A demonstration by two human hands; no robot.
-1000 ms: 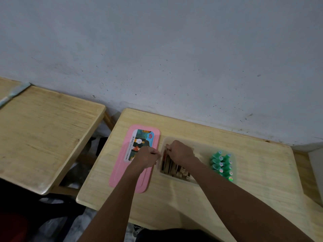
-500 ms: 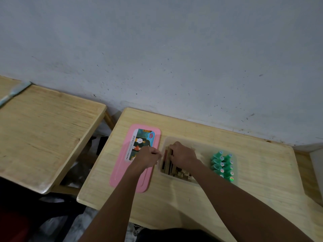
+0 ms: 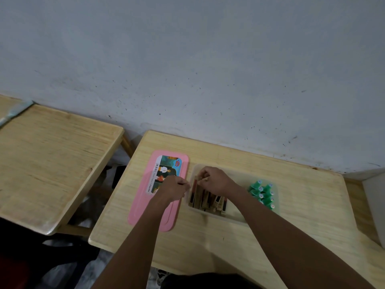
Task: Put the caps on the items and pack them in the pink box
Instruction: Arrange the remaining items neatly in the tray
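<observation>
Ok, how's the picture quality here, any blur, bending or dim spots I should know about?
Head view: dim, flat light with no glare; the wide lens bends the desk edges; the left hand and right hand look slightly soft, so what the fingers pinch is unclear; the green caps and pink lid read clearly.

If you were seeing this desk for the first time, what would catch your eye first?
The pink lid with its picture label lies flat at the desk's left, partly under the left hand. Beside it, the right hand reaches into a clear box of brown sticks. Bright green caps cluster at the box's right end.
</observation>
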